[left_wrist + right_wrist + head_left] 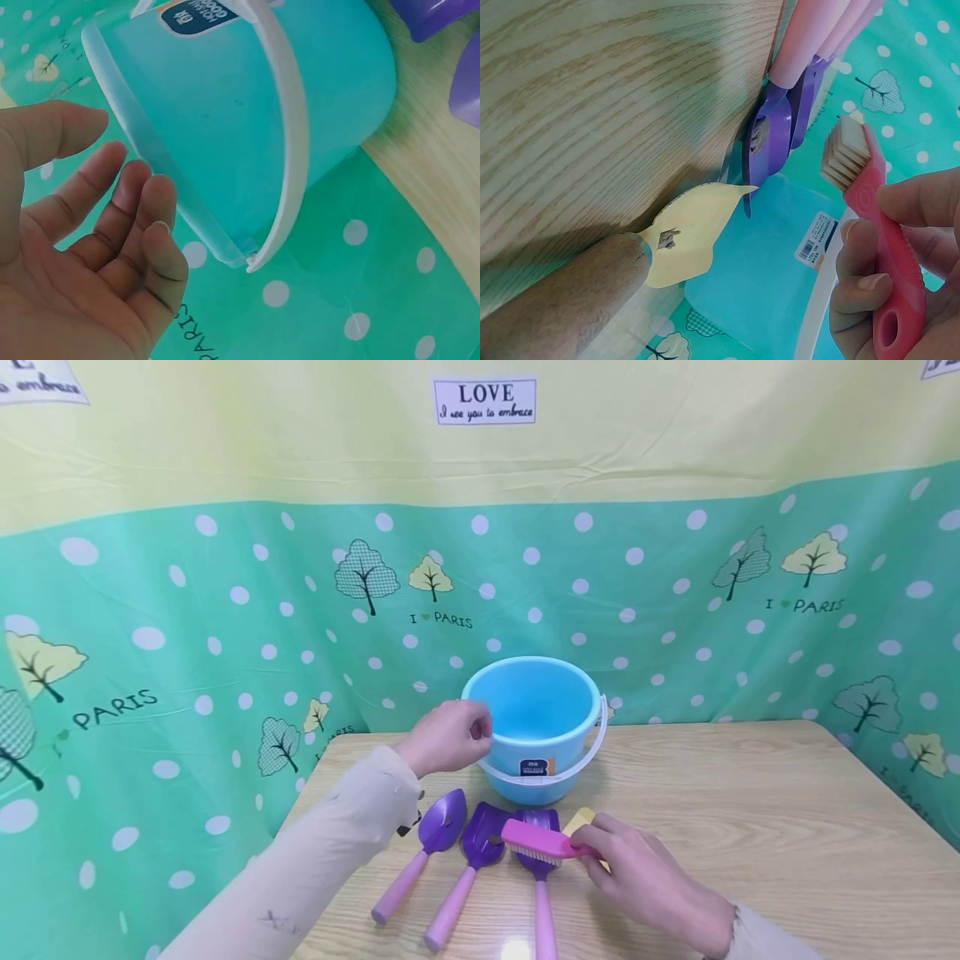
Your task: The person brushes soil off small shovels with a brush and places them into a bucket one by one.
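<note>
1. Pink brush (536, 839): in the right hand (648, 877), raised over the head of the rightmost purple shovel (544, 914). Whether brush and shovel touch, cannot tell.
2. Key relation: the blue bucket (521, 752) stands upright on the bench (720, 802), beyond the brush and leftward of the right hand. Its mouth faces up, above the brush's level in the head view.
3. Brush's long axis lies crosswise, head pointing left, bristles down. It runs across the line to the bucket rather than along it.
4. Right grip: narrow, thumb and fingers pinching the brush handle; the holed end shows beside the palm in the right wrist view. Wrist comes in from the near right, hand angled forward and left.
5. Left hand (450, 735) is nearer the bucket, just beside the rim on its left. Left grip: loosely curled, part-wide, nothing held. Contact with the rim uncertain. Forearm slants in from the near left.
6. Bucket handle (295, 135): white, hanging down on the near side, leaving the mouth uncovered.
7. Close by the right hand: yellow scoop (690, 236), brown-handled. Purple trowel (442, 822) and middle purple shovel (482, 839) lie to the left, pink handles toward the person.
</note>
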{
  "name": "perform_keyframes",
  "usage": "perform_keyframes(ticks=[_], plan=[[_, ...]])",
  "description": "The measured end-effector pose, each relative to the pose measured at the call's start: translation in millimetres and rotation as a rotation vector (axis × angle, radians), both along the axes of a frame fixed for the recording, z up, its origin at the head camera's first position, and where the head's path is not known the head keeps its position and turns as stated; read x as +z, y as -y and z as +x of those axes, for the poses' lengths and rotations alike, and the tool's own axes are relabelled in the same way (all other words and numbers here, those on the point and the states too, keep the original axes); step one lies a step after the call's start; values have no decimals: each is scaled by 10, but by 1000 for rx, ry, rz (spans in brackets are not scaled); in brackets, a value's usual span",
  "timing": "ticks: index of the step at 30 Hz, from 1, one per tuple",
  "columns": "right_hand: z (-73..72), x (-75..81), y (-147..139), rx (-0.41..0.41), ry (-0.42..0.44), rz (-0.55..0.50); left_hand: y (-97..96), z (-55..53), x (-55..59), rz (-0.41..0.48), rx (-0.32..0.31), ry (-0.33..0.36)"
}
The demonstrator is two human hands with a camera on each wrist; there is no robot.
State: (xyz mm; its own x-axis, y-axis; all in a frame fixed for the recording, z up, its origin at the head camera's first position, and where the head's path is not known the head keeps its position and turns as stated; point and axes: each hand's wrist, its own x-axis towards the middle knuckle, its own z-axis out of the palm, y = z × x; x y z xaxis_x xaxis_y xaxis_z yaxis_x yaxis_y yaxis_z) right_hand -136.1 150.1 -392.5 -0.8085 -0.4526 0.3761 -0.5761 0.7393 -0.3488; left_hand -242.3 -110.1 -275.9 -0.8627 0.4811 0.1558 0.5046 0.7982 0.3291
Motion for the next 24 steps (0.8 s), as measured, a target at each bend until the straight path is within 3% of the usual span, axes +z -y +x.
perform_keyframes(ticks=[13, 17, 24], plan=[[8, -27, -15, -5, -23, -9, 181, 147, -234, -50, 2, 94], [7, -28, -11, -2, -39, -12, 240, 182, -344, -61, -22, 81], [6, -19, -1, 1, -32, -10, 297, 281, -500, -82, -28, 116]])
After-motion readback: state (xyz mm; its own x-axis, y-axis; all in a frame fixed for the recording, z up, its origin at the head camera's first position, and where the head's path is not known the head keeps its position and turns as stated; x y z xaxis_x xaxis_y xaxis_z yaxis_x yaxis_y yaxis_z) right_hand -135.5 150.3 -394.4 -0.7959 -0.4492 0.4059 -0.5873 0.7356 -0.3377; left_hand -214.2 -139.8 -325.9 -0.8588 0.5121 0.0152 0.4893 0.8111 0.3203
